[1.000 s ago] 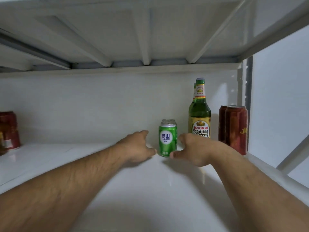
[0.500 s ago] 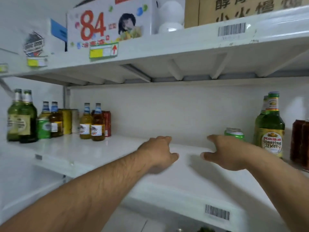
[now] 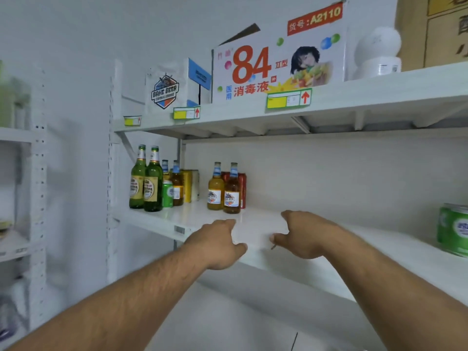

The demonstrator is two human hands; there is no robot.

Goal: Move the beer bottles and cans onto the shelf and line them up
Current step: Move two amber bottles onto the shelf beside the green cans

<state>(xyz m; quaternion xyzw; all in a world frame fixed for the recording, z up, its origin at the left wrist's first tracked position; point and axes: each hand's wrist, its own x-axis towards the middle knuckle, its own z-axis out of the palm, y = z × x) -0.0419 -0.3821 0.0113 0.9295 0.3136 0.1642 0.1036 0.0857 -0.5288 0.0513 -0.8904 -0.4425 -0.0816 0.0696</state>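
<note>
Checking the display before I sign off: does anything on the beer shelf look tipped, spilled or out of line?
Nothing tipped or spilled. One green can stands alone at the far right, apart from the bottles grouped at the left. Both hands hold nothing.

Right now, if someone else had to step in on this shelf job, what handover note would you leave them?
Left hand: empty, fingers relaxed, above the shelf front edge.
Right hand: empty, loosely curled, over the bare middle.
On the shelf, left end: two tall green bottles, a small green can, amber bottles, yellow cans and red cans behind. Right edge: another green can, standing apart.
Done: these are shelved upright.
Left: closing the wide gap into one line; whether more stock waits off camera is not visible.
</note>
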